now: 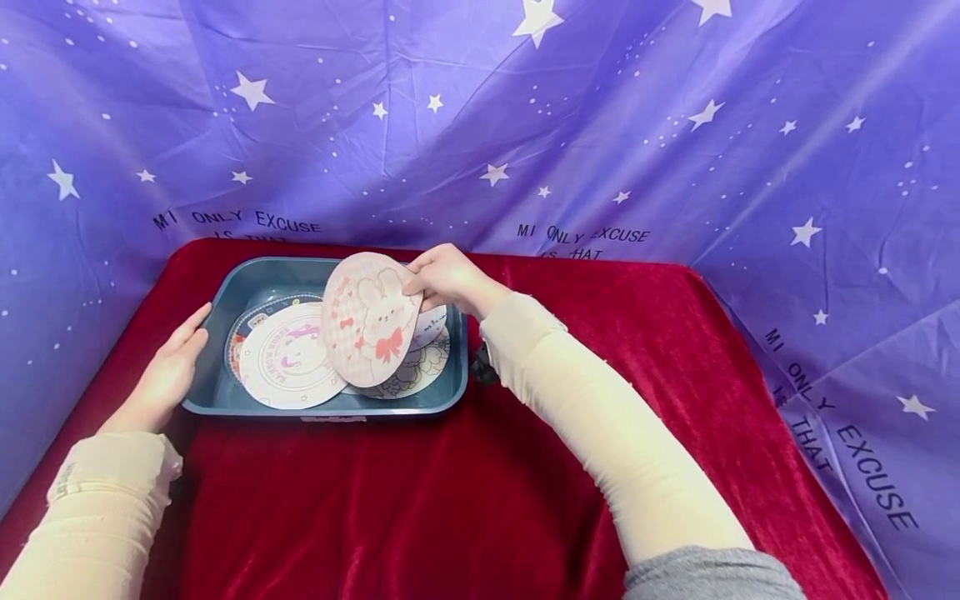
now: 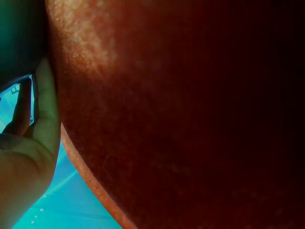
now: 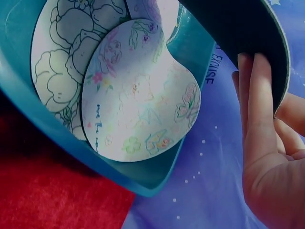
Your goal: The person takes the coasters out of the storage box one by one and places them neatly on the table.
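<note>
My right hand point(image 1: 452, 279) pinches the upper right edge of a pink round mouse pad point(image 1: 372, 329) with a bunny and a red bow. The pad is tilted up over a blue-green tray point(image 1: 281, 267), and its dark underside point(image 3: 238, 24) faces the right wrist view. My left hand point(image 1: 165, 371) rests against the tray's left side, its fingers point(image 2: 46, 95) straight along the outer wall. Inside the tray lie a white pad with a purple unicorn point(image 1: 292, 358), a pad with outlined flowers point(image 3: 62, 71) and a pale pad with coloured drawings point(image 3: 138, 90).
Red velvet cloth point(image 1: 412, 500) covers the table under the tray. A purple star-printed curtain point(image 1: 450, 150) hangs behind and along the sides. A small black thing point(image 1: 483, 367) sits beside the tray's right end, partly behind my right wrist.
</note>
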Tool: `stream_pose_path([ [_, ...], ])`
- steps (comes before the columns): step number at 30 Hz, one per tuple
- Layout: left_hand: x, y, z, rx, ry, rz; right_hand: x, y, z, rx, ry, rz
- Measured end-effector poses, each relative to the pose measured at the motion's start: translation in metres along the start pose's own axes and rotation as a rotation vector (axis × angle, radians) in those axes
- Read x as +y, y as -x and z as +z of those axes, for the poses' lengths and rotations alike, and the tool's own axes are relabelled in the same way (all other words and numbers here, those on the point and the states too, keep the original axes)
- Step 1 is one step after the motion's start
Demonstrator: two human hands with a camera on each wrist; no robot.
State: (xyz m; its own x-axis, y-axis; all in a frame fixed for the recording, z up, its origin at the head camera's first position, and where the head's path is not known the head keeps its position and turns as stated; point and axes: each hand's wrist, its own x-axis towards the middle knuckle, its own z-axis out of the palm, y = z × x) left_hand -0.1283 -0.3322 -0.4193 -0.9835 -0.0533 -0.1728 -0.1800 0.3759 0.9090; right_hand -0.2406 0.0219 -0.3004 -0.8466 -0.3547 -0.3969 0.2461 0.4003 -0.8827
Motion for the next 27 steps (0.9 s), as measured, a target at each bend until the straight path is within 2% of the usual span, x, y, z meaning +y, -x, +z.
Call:
stream_pose_path([
  [9, 0.002, 0.001, 0.001, -0.001, -0.007, -0.006, -0.002, 0.004, -0.014, 0.051, -0.042, 0.012],
  [27, 0.003, 0.001, 0.001, 0.004, -0.015, 0.006, -0.01, 0.015, -0.041, 0.146, -0.133, -0.03],
])
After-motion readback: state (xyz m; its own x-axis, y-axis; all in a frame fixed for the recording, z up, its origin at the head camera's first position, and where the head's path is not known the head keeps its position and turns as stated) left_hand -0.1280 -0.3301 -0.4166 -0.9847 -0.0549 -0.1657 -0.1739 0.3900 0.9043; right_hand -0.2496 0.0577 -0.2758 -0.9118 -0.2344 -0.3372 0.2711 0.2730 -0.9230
